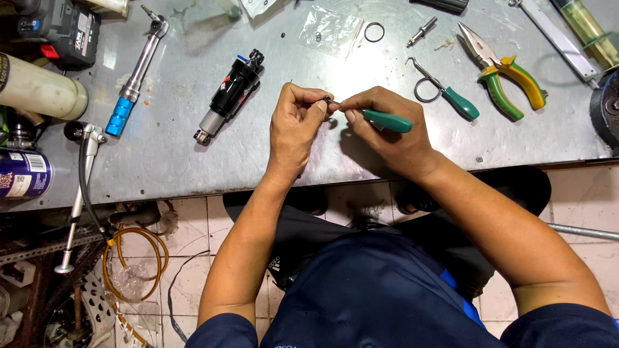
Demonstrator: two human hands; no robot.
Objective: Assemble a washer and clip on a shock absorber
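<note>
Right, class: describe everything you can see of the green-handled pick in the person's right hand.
The pick has a smooth green handle, plastic by its look, and a thin metal shaft. It lies almost level above the bench, handle to the right. The right hand grips it near the shaft; its tip meets a small metal part pinched in the left hand. The tip's shape is hidden.

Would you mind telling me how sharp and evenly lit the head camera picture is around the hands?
Head view: sharp on the left hand and right hand; soft glare washes the metal workbench near its top edge; the hands cast soft shadows below them; the green-handled pick tip is too small to resolve; wide-angle bending curves the bench edge.
</note>
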